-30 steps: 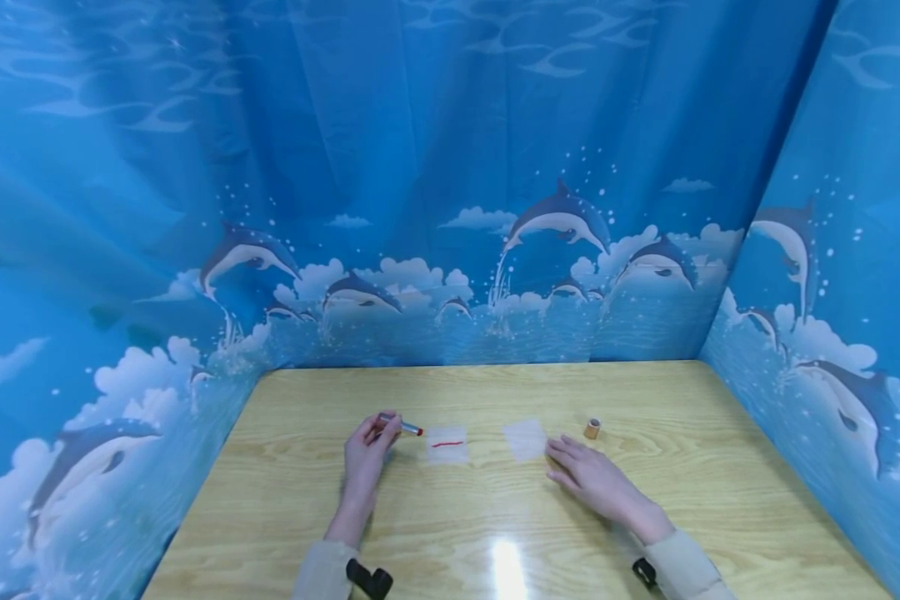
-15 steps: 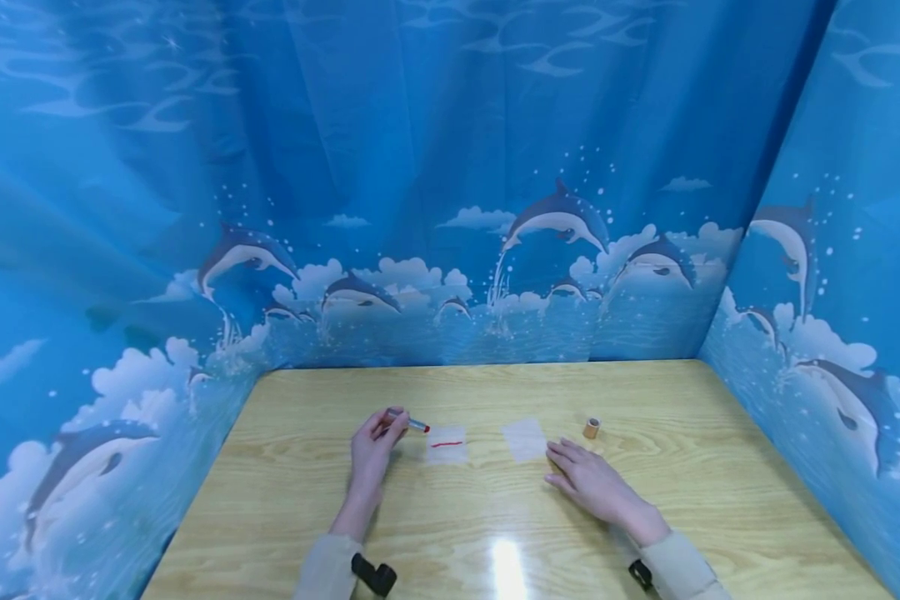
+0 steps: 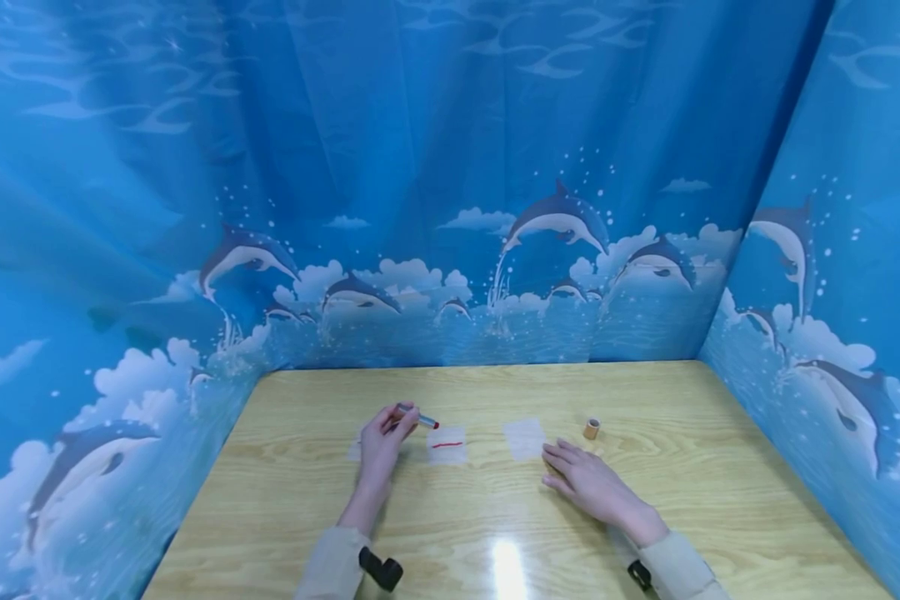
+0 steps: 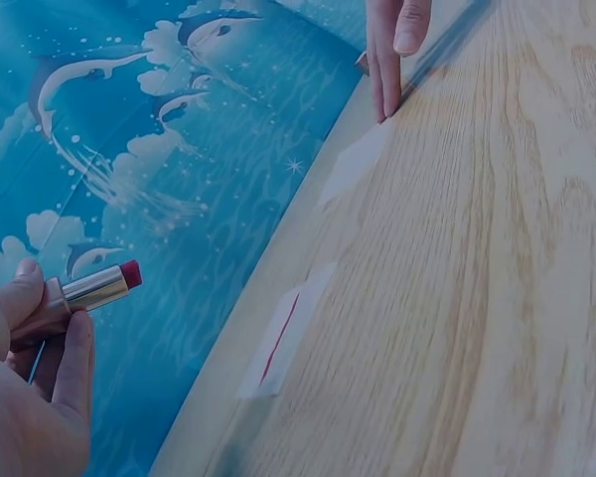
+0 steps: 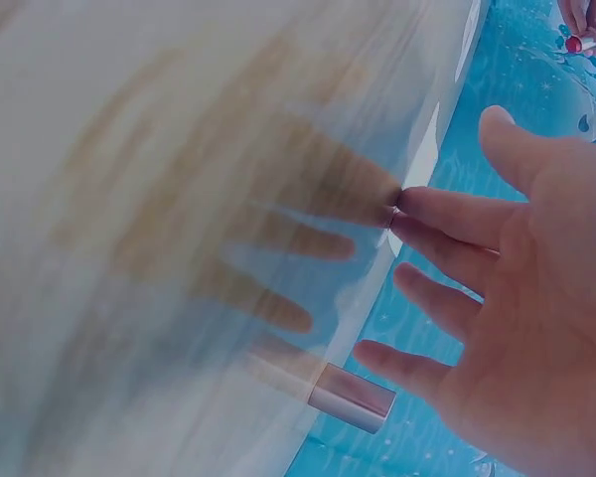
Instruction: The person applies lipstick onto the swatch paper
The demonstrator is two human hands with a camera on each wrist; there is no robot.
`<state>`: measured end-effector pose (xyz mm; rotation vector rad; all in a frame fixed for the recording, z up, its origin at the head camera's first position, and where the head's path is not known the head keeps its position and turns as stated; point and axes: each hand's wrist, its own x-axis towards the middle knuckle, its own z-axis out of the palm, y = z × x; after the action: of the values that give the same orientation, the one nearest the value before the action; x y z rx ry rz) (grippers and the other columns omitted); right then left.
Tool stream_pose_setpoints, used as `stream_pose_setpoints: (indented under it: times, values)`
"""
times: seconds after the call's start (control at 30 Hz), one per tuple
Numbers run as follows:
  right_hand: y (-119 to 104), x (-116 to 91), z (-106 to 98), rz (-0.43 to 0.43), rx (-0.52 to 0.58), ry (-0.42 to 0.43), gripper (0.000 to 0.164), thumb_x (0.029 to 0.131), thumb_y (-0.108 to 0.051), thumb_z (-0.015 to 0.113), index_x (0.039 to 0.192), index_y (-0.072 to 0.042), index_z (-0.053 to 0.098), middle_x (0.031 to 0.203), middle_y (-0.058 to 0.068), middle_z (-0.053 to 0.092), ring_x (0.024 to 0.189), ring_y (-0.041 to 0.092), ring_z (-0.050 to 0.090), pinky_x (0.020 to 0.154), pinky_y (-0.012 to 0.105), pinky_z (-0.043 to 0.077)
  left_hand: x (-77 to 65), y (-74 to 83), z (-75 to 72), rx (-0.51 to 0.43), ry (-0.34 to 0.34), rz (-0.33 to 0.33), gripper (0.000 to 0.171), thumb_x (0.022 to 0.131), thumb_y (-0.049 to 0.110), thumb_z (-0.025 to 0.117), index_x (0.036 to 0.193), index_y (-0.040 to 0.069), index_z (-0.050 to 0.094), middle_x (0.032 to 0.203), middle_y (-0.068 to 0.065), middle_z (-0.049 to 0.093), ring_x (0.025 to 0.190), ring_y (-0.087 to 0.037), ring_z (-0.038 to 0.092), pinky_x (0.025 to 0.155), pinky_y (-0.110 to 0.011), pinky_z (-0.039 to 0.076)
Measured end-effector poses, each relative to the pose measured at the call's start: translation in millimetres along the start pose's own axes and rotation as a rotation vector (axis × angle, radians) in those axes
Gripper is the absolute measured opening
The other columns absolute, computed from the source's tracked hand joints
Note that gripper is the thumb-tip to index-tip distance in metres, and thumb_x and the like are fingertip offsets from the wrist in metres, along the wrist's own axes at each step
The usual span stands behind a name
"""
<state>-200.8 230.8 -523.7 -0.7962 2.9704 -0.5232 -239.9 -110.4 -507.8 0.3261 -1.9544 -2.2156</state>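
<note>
My left hand [image 3: 381,447] pinches an uncapped lipstick [image 4: 95,289] between thumb and fingers, above the table. Its red tip points right, toward a white paper square [image 3: 447,457] that bears one red streak. Part of another pale square [image 3: 354,451] peeks out beside the left hand, the rest hidden behind it. Farther right lies an unmarked white square [image 3: 524,439]. The fingers of my right hand [image 3: 589,485] are extended, with the leading fingertips right at that square's edge. Just beyond this hand the lipstick cap [image 3: 592,429] stands upright on the table.
The wooden table [image 3: 450,517] has a glossy surface that reflects the right hand in the right wrist view. A blue curtain [image 3: 420,208] printed with dolphins rises behind the table and along its sides.
My left hand has moved a little to the right with the lipstick, closer to the streaked square, uncovering part of the leftmost square. My right hand stays nearly still.
</note>
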Motion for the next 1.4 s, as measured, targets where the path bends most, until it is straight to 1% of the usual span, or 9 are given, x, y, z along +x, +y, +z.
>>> stream_pose_setpoints:
  times: [0.1, 0.27, 0.43, 0.5, 0.67, 0.9, 1.07, 1.2, 1.4]
  values:
    - [-0.6, -0.8, -0.1, -0.004, -0.005, 0.003, 0.053, 0.105, -0.033, 0.056, 0.142, 0.004, 0.053, 0.149, 0.022, 0.05, 0.141, 0.047, 0.039, 0.113, 0.066, 0.035, 1.7, 0.8, 5.5, -0.004, -0.013, 0.005, 0.036, 0.09, 0.021, 0.08, 0.118, 0.001, 0.069, 0.111, -0.013, 0.071, 0.101, -0.016, 0.067, 0.09, -0.026, 0.06]
    - [-0.7, -0.9, 1.3, 0.002, -0.022, 0.008, 0.054, 0.105, -0.034, 0.056, 0.142, 0.005, 0.052, 0.149, 0.022, 0.05, 0.141, 0.047, 0.039, 0.114, 0.064, 0.035, 5.0, 3.9, 18.1, -0.023, -0.055, 0.043, 0.034, 0.09, 0.017, 0.079, 0.116, -0.002, 0.069, 0.113, -0.016, 0.072, 0.098, -0.015, 0.068, 0.088, -0.026, 0.06]
    - [-1.2, -0.5, 2.4, 0.015, -0.021, 0.0, 0.054, 0.105, -0.034, 0.055, 0.142, 0.005, 0.052, 0.149, 0.022, 0.049, 0.141, 0.046, 0.039, 0.115, 0.064, 0.034, 6.6, 7.0, 33.3, -0.022, -0.115, 0.076, 0.028, 0.092, 0.018, 0.077, 0.106, -0.004, 0.067, 0.119, -0.017, 0.071, 0.101, -0.016, 0.069, 0.088, -0.025, 0.06]
    - [-1.2, -0.5, 2.5, 0.019, -0.018, -0.004, 0.053, 0.105, -0.034, 0.055, 0.142, 0.005, 0.052, 0.15, 0.022, 0.049, 0.142, 0.047, 0.038, 0.115, 0.065, 0.033, 6.4, 8.1, 40.4, -0.005, -0.13, 0.082, 0.028, 0.092, 0.02, 0.077, 0.104, -0.003, 0.068, 0.119, -0.016, 0.071, 0.102, -0.017, 0.069, 0.088, -0.025, 0.06]
    - [-2.3, -0.2, 2.2, 0.018, -0.015, -0.012, 0.054, 0.105, -0.034, 0.054, 0.142, 0.005, 0.052, 0.149, 0.023, 0.049, 0.142, 0.047, 0.038, 0.115, 0.064, 0.033, 6.1, 9.8, 57.2, 0.041, -0.152, 0.11, 0.029, 0.091, 0.022, 0.078, 0.108, -0.001, 0.071, 0.115, -0.014, 0.072, 0.1, -0.018, 0.069, 0.086, -0.024, 0.06]
    - [-1.9, 0.4, 2.9, 0.02, -0.021, -0.007, 0.053, 0.105, -0.033, 0.055, 0.141, 0.006, 0.053, 0.149, 0.023, 0.05, 0.141, 0.046, 0.039, 0.115, 0.063, 0.034, 8.7, 9.3, 80.4, 0.053, -0.186, 0.18, 0.019, 0.091, 0.015, 0.078, 0.096, -0.002, 0.07, 0.114, -0.015, 0.073, 0.1, -0.019, 0.069, 0.085, -0.024, 0.06]
    - [-2.5, -0.5, 3.4, 0.03, -0.032, -0.018, 0.055, 0.105, -0.034, 0.056, 0.142, 0.006, 0.052, 0.15, 0.022, 0.048, 0.142, 0.046, 0.039, 0.114, 0.065, 0.035, 7.9, 8.5, 96.3, 0.104, -0.221, 0.226, 0.019, 0.09, 0.017, 0.079, 0.099, 0.002, 0.073, 0.112, -0.011, 0.075, 0.099, -0.019, 0.07, 0.085, -0.025, 0.058]
    - [-4.4, -0.9, 3.3, 0.044, -0.025, -0.027, 0.056, 0.104, -0.035, 0.056, 0.142, 0.005, 0.051, 0.151, 0.022, 0.048, 0.142, 0.045, 0.039, 0.112, 0.067, 0.035, 7.2, 5.0, 110.2, 0.134, -0.245, 0.251, 0.018, 0.089, 0.018, 0.08, 0.098, 0.003, 0.074, 0.11, -0.009, 0.075, 0.098, -0.017, 0.07, 0.085, -0.025, 0.058]
    - [-6.1, -1.2, 4.3, 0.05, -0.056, -0.035, 0.057, 0.104, -0.037, 0.056, 0.143, 0.004, 0.051, 0.153, 0.02, 0.047, 0.142, 0.043, 0.04, 0.111, 0.068, 0.037, 4.4, 0.4, 129.1, 0.194, -0.279, 0.283, 0.018, 0.088, 0.02, 0.08, 0.1, 0.007, 0.076, 0.107, -0.006, 0.076, 0.096, -0.016, 0.07, 0.087, -0.024, 0.058]
